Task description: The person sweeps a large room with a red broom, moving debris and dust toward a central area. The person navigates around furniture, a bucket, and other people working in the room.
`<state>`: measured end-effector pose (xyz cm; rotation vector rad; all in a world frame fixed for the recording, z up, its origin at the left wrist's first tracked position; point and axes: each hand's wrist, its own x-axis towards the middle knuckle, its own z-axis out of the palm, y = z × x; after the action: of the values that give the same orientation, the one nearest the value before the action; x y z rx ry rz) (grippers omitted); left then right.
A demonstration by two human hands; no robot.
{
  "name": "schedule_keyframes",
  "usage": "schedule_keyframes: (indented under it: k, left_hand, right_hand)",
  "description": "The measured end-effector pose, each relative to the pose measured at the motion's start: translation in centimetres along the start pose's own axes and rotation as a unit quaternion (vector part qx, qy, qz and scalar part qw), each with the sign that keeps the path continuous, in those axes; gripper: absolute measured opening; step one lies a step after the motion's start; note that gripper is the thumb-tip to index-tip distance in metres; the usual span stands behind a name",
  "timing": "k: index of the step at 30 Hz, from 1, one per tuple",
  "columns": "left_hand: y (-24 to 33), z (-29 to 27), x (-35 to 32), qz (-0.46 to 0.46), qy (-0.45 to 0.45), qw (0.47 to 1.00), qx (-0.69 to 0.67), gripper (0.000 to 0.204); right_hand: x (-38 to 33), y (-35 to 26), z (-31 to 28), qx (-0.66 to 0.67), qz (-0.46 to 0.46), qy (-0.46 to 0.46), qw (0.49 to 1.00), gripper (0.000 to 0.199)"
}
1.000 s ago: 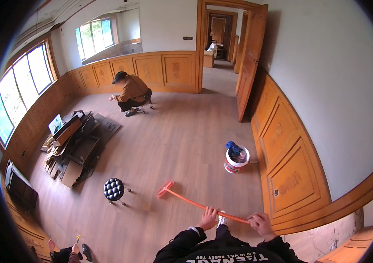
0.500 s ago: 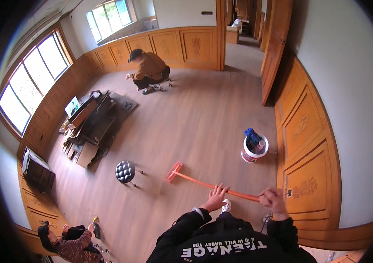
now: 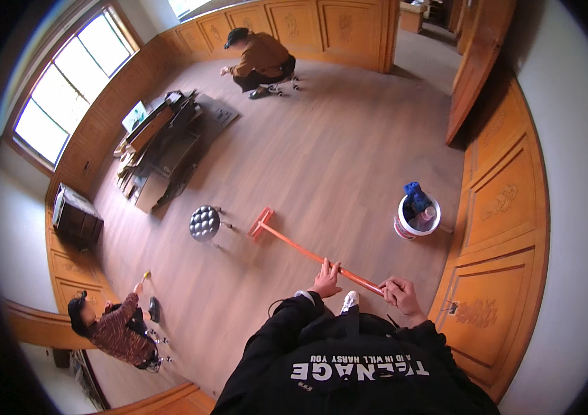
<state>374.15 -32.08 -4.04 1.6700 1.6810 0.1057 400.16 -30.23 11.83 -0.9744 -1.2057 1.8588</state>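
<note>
A red long-handled push broom [image 3: 295, 247] slants across the floor in front of me, its wide flat head [image 3: 261, 225] resting on the boards to the left. My left hand [image 3: 326, 279] is closed round the middle of the handle. Near the upper end, my right hand [image 3: 401, 296] grips the same handle, its fingers wrapped over it. A black tufted round stool [image 3: 205, 223] on legs stands just left of the broom head, apart from it. My white shoe [image 3: 351, 300] shows below the handle, between the two hands.
A white bucket [image 3: 402, 225] holding a blue cloth and bottles stands right, near the panelled wall [image 3: 498, 256]. A junk pile [image 3: 162, 152] lies left, beyond a dark cabinet [image 3: 77, 216]. Two people sit low: one [image 3: 263, 62] far back, one [image 3: 120, 330] at lower left holding a yellow-tipped tool.
The broom head has moved left, nearer the stool. My left hand's fingers have closed more round the handle. My view has tilted, and the lower-left person's arm reaches further out.
</note>
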Motion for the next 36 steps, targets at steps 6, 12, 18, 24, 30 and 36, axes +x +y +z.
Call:
schedule_keyframes:
  k: [6, 12, 18, 24, 30, 36]
  left_hand:
    - [2.8, 0.3, 1.9, 0.01, 0.021, 1.0, 0.004, 0.096]
    - [4.2, 2.1, 6.4, 0.056, 0.028, 0.997, -0.045, 0.063]
    - [4.5, 0.6, 10.9, 0.146, 0.007, 0.989, -0.011, 0.02]
    - [12.4, -2.4, 17.7, 0.268, -0.013, 0.963, -0.033, 0.02]
    - [16.8, -6.6, 25.7, 0.288, -0.015, 0.955, -0.063, 0.016]
    - [12.7, -10.4, 30.0, 0.262, 0.005, 0.965, -0.025, 0.026]
  right_hand:
    - [-0.3, -6.2, -3.6, 0.067, -0.011, 0.041, 0.997, 0.026]
    - [-2.4, -11.7, -6.1, 0.155, -0.194, 0.091, 0.964, 0.029]
    - [-2.5, -11.6, -5.8, 0.116, -0.124, 0.155, 0.973, 0.025]
    - [-1.8, -16.0, -7.7, 0.065, -0.213, 0.251, 0.942, 0.024]
    - [4.7, -19.1, -8.3, 0.031, -0.315, 0.324, 0.892, 0.026]
    - [12.8, -18.7, -10.7, 0.098, -0.265, 0.331, 0.9, 0.03]
